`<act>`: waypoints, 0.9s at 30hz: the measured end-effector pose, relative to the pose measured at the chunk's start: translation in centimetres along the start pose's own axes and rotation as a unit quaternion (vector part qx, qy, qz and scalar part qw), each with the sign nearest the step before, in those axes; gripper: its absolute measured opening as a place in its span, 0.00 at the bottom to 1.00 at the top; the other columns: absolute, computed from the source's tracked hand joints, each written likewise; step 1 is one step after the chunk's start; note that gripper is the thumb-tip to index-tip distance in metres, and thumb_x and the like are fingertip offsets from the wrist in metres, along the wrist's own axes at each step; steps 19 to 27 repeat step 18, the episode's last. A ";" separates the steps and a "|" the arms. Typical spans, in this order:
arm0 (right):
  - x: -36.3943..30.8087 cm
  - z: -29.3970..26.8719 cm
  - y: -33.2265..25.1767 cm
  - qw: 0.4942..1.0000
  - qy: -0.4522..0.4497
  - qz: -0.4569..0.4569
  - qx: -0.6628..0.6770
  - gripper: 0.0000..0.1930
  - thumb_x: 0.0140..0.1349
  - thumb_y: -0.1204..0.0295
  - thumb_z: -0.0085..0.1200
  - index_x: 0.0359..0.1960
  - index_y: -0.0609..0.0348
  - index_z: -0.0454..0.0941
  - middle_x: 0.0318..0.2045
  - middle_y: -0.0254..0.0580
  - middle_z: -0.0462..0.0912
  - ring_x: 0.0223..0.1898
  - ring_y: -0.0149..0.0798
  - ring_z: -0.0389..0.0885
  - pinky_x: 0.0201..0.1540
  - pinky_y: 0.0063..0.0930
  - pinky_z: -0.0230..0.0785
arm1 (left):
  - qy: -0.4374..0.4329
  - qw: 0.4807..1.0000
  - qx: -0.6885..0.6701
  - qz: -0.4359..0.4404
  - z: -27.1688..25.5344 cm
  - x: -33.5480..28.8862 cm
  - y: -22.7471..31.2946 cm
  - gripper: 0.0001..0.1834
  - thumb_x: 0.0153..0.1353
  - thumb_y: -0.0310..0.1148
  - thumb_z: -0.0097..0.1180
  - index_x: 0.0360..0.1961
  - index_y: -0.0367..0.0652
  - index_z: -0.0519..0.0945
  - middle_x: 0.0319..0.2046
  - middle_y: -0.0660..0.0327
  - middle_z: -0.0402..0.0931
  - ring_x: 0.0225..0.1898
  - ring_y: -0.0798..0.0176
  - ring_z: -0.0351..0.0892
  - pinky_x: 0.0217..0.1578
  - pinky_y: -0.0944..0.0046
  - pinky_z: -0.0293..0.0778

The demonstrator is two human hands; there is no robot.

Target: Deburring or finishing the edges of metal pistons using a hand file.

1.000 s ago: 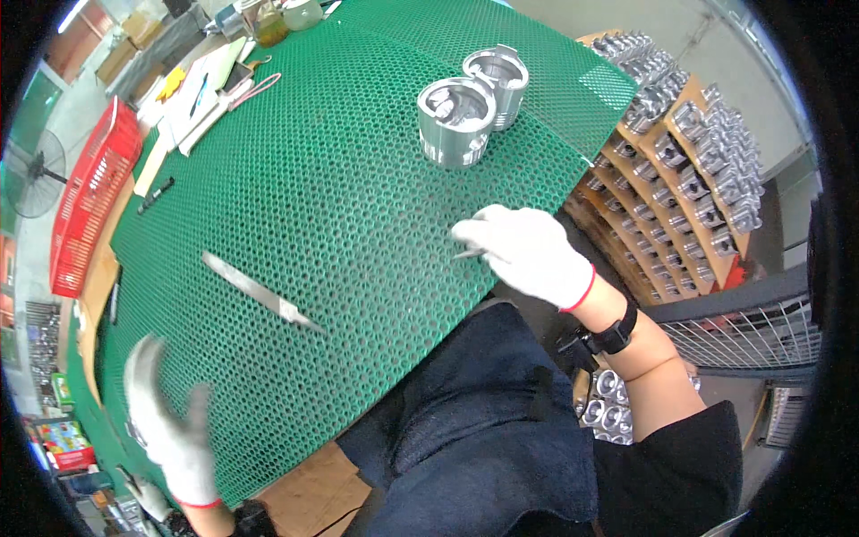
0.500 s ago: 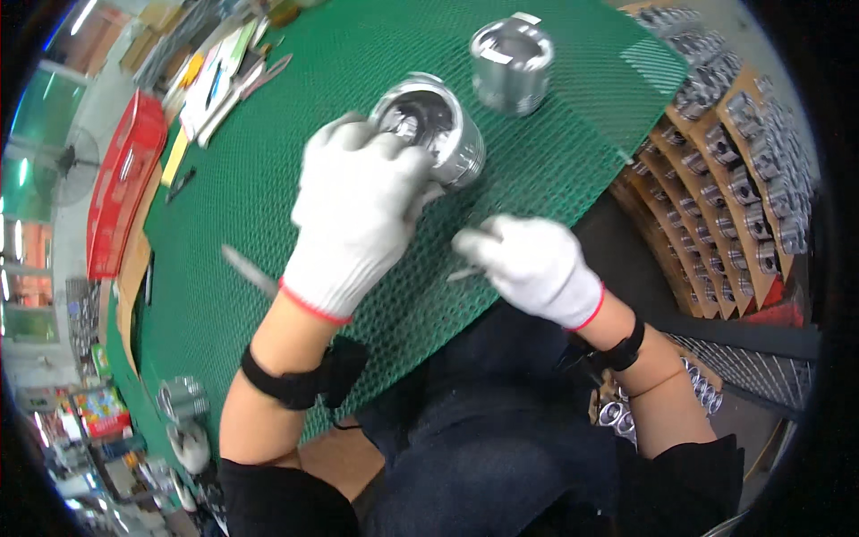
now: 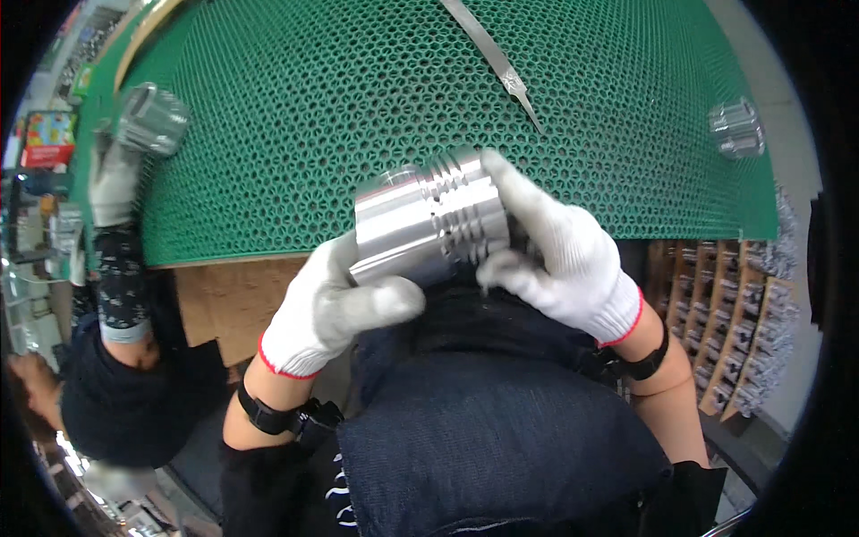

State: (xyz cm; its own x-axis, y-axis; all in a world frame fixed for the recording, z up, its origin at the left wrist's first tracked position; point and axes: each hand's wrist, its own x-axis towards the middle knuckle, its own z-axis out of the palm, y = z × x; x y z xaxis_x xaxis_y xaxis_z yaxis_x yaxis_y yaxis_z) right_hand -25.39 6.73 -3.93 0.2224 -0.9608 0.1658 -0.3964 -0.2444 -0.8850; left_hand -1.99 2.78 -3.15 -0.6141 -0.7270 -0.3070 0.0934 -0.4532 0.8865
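Note:
A shiny metal piston (image 3: pixel 398 224) lies tilted on its side in the air in front of me, its ring grooves facing right. My left hand (image 3: pixel 335 309), in a white glove, is closed around its smooth skirt end, with the thumb along the underside. My right hand (image 3: pixel 577 259), also gloved, grips the grooved end, fingers at the upper edge and thumb below. Some right fingertips are hidden behind the piston. Beyond the hands, a flat metal file (image 3: pixel 488 54) with a bare pointed tang lies on the green mat (image 3: pixel 295 116).
Another piston (image 3: pixel 738 128) stands at the mat's far right. At the left, a co-worker's gloved hand (image 3: pixel 114 183) touches a piston (image 3: pixel 154 119) on the mat. Tiered brown racks (image 3: pixel 684 304) filled with pistons stand below the right edge. A wooden board (image 3: pixel 237 300) shows under the table's near edge.
The view has swung leftward. The piston has come up off the mat toward me, now between both hands. My right hand has moved from beside it onto its grooved end.

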 end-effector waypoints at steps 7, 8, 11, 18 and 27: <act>1.7 -0.8 -1.6 0.989 -0.049 0.114 -0.080 0.35 0.56 0.68 0.63 0.66 0.55 0.64 0.49 0.52 0.81 0.48 0.43 0.83 0.53 0.33 0.75 | 0.025 0.906 0.409 0.106 -1.6 0.2 -1.3 0.39 0.49 0.37 0.71 0.60 0.33 0.69 0.50 0.47 0.75 0.52 0.52 0.76 0.54 0.59 0.71; 2.1 -0.6 -1.7 0.990 -0.030 0.116 -0.075 0.34 0.56 0.67 0.63 0.66 0.54 0.64 0.49 0.52 0.81 0.47 0.43 0.83 0.52 0.32 0.74 | 0.089 0.722 0.652 0.212 -1.9 0.1 -1.7 0.38 0.47 0.37 0.72 0.58 0.34 0.71 0.48 0.47 0.76 0.48 0.50 0.77 0.52 0.58 0.74; 3.4 0.2 -1.5 0.991 0.017 0.087 -0.099 0.35 0.57 0.63 0.62 0.66 0.55 0.64 0.48 0.49 0.81 0.46 0.38 0.82 0.51 0.29 0.73 | 0.100 0.672 0.671 0.298 -3.0 1.5 -2.3 0.18 0.43 0.36 0.70 0.33 0.37 0.82 0.37 0.55 0.77 0.41 0.49 0.78 0.43 0.58 0.75; 6.4 0.3 -1.5 0.994 -0.082 0.069 -0.025 0.37 0.54 0.62 0.64 0.67 0.55 0.64 0.51 0.47 0.80 0.51 0.36 0.80 0.56 0.30 0.72 | 0.011 0.929 0.312 0.197 -3.3 -1.0 -1.1 0.40 0.58 0.43 0.64 0.67 0.39 0.63 0.62 0.50 0.67 0.63 0.51 0.67 0.64 0.65 0.59; 6.4 0.3 -1.5 0.994 -0.082 0.069 -0.025 0.37 0.54 0.62 0.64 0.67 0.55 0.64 0.51 0.47 0.80 0.51 0.36 0.80 0.56 0.30 0.72 | 0.011 0.929 0.312 0.197 -3.3 -1.0 -1.1 0.40 0.58 0.43 0.64 0.67 0.39 0.63 0.62 0.50 0.67 0.63 0.51 0.67 0.64 0.65 0.59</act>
